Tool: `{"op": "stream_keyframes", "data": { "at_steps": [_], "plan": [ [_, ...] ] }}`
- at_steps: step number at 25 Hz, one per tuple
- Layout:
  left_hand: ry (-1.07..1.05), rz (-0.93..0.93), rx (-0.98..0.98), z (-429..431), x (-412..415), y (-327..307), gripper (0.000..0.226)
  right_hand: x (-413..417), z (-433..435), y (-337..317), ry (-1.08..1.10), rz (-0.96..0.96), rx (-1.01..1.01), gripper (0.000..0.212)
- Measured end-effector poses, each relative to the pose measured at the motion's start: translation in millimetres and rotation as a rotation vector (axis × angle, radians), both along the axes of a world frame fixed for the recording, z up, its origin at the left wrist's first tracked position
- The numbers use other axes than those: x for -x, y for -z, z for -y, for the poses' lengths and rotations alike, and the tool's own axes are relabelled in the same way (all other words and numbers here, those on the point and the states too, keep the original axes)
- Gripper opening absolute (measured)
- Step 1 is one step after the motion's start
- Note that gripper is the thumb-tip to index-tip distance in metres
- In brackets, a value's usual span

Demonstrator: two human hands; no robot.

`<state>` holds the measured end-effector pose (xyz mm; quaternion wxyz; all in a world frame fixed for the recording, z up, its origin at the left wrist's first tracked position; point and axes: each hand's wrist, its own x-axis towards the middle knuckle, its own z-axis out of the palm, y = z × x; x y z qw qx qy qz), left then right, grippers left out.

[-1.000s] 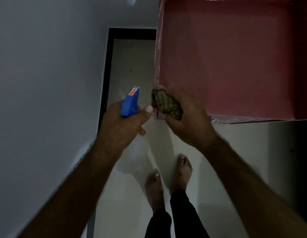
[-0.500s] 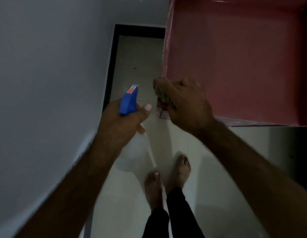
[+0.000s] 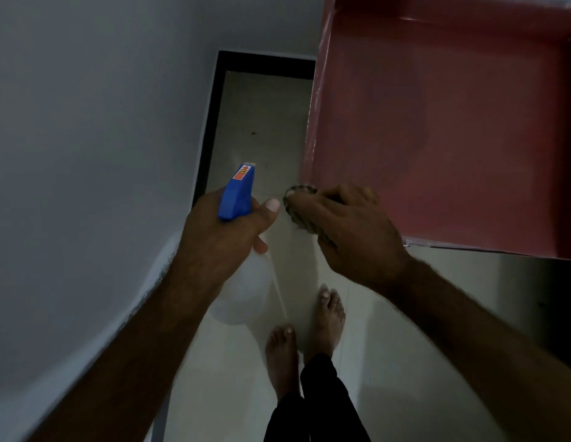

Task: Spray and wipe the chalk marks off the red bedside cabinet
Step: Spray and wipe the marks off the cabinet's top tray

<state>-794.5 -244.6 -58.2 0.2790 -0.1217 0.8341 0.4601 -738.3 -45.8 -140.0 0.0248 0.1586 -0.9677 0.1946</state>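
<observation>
The red bedside cabinet fills the upper right, seen from above. My right hand grips a bunched checked cloth and presses it against the cabinet's near left corner. My left hand holds a spray bottle by its neck, just left of that corner; its blue trigger head points away from me and its clear body hangs below the hand. Faint pale marks run along the cabinet's left edge.
A grey wall stands close on the left. A dark skirting strip borders the pale tiled floor between wall and cabinet. My bare feet stand below the hands.
My right hand has turned over the cloth and shifted slightly along the cabinet's left corner. The left hand with the bottle has stayed in place.
</observation>
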Motion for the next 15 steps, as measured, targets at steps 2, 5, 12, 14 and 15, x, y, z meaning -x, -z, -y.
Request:
{"op": "stream_keyframes", "data": {
  "at_steps": [2,5,12,14,15],
  "plan": [
    [-0.018,-0.004,-0.007,-1.7,4.8,-0.1,0.037,-3.3,-4.0,3.0,-0.046,0.013,-0.008,0.072],
    [-0.026,-0.004,-0.009,-6.2,10.1,-0.4,0.035,29.2,-12.7,4.9,-0.023,0.016,-0.01,0.062],
    [-0.052,0.013,0.002,-14.0,19.3,-3.3,0.035,28.0,-18.2,-1.3,0.007,0.043,0.034,0.069],
    [-0.057,0.012,0.009,-16.2,22.5,-4.4,0.035,17.5,-15.7,-1.0,-0.022,0.034,0.04,0.071],
    [-0.052,0.012,0.015,-17.6,23.7,-5.4,0.035,21.7,-16.9,-0.5,-0.024,0.034,0.041,0.071]
  ]
}}
